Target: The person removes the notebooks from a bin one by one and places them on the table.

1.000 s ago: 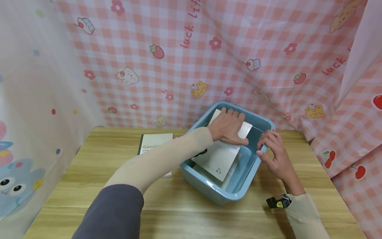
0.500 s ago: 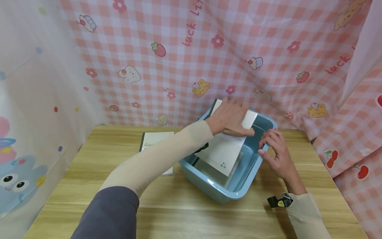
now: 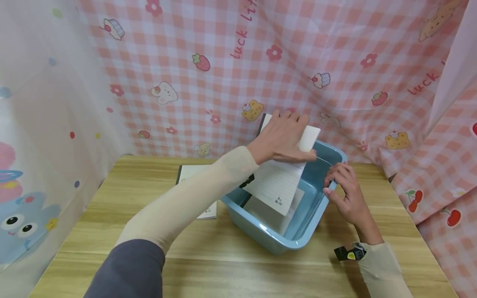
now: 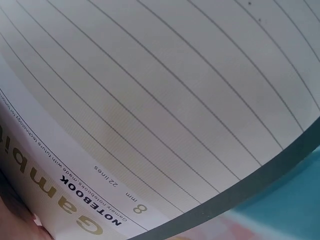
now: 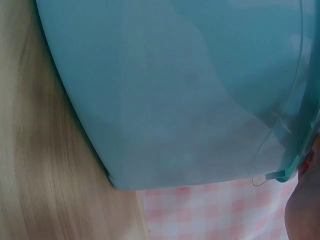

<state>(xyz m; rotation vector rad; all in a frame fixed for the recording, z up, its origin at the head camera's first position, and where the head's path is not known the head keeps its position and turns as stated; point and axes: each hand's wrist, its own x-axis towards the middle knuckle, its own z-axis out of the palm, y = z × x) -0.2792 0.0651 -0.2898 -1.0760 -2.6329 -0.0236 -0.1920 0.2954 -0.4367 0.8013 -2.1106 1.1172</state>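
My left hand grips a white notebook by its upper part, fingers over the top edge. The notebook is tilted above the blue plastic basin, its lower end over the basin's inside. In the left wrist view its lined cover fills the frame, with "NOTEBOOK" print and a dark spine strip. Another notebook lies flat on the basin floor, partly covered by the held one. My right hand holds the basin's right rim with bent fingers; the right wrist view mostly shows the basin's outer wall.
One more notebook lies on the wooden table, left of the basin and partly hidden under my left forearm. A pink checked curtain hangs right behind the table's back edge.
My left hand has raised the notebook up and towards the curtain, uncovering more of the one beneath it. The right hand stays on the basin rim.
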